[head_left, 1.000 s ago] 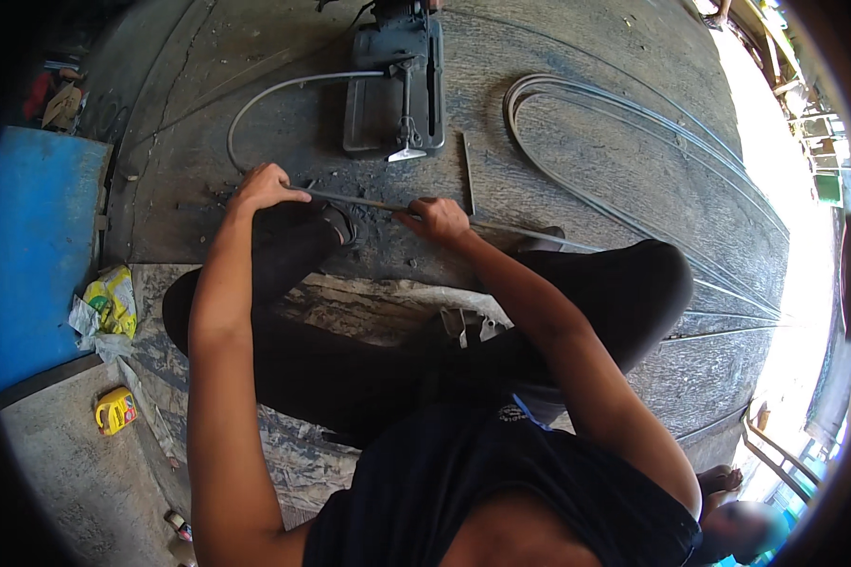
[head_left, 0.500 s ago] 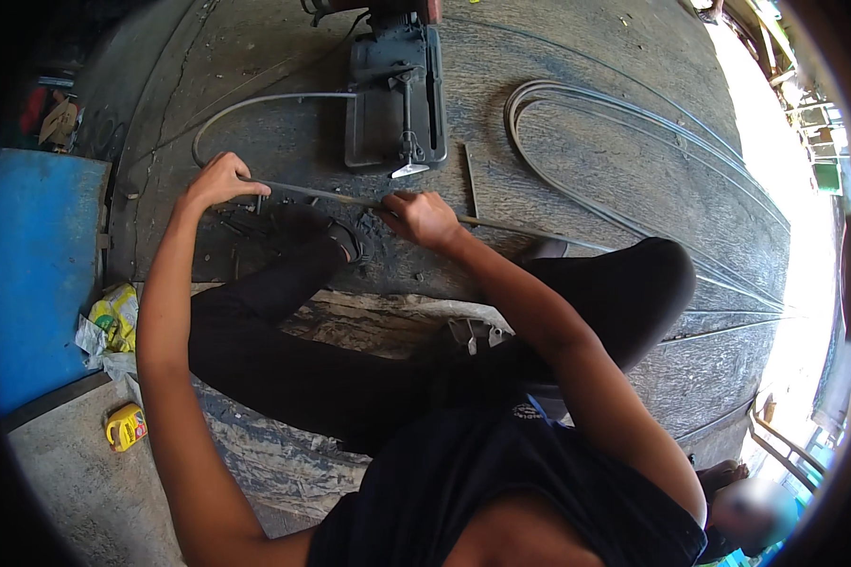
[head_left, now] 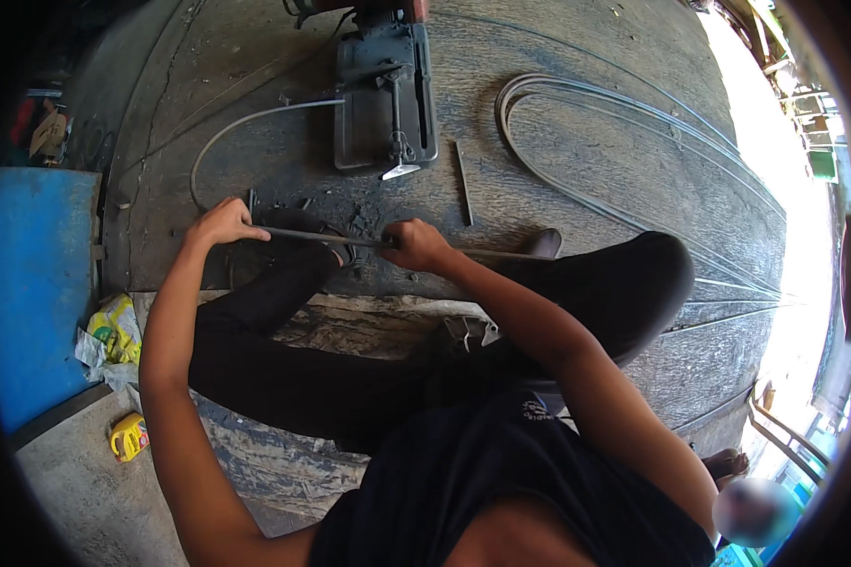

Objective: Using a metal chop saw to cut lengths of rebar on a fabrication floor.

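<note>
A long, thin grey metal rod lies across in front of my lower legs. My left hand is closed on it, with the thumb stretched along the rod toward the right. Farther along, my right hand grips the same rod in a fist, and the rod runs on behind the right forearm toward my bent knee. Beyond my left hand a curved length of rod arcs up to the side of a dark cut-off saw's base. My left fingers partly hide where the curve and the straight part meet.
Several long bent rods lie looped on the floor at the right. A short metal piece lies near the saw. At the left are a blue panel, a yellow-green bag and a yellow container. Another person is at lower right.
Both hands have come closer to my body with the rod, the left one more. The rod between them slopes less, and the curve by the saw reaches farther down. The view has shifted slightly.
</note>
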Motion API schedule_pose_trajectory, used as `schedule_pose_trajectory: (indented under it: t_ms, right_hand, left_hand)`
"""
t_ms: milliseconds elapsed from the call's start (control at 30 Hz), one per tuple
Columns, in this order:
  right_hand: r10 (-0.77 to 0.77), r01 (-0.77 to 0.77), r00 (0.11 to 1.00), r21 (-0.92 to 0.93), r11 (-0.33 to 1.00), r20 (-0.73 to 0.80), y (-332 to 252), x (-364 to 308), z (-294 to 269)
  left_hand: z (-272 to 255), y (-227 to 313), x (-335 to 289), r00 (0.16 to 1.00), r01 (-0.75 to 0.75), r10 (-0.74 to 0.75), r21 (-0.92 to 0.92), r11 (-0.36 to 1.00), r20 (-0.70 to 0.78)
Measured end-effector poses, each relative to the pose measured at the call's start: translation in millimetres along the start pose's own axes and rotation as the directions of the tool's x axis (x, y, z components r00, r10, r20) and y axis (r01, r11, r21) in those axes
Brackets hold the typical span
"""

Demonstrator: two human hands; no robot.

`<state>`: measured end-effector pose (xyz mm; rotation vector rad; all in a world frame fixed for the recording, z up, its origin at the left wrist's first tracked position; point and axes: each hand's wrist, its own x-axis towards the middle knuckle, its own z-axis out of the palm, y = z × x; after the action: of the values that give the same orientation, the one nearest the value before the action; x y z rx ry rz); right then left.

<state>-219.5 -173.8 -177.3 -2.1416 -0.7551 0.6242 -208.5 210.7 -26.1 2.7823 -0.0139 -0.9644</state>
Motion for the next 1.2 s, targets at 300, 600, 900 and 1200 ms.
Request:
schedule_pose_trajectory:
  t_ms: [300, 600, 900, 1200]
  right_hand:
    - [0.498, -0.502, 0.801, -0.082, 0.861, 0.333, 99, -85, -102]
    - [0.285, -0.262, 0.928, 0.123, 0.957, -0.242, 28, -123, -163]
    - [-0.128, 0.039, 0.793, -0.161, 0.986, -0.596, -4, -127, -200]
    - [-0.191, -0.018, 0.787, -0.331, 0.943, -0.587, 41, -80, -200]
  left_hand:
    - [-15, 7, -3, 0.999, 0.044, -0.043, -0.014, 0.999, 0.026]
    - [-70, 15, -30, 0.972, -0.117, 0.063, -0.235, 0.965, -0.226]
    - [-148, 19, -5, 0.982, -0.092, 0.063, -0.162, 0.983, -0.176]
    - [-121, 5, 68, 0.82, -0.189, 0.169, 0.02, 0.982, -0.546]
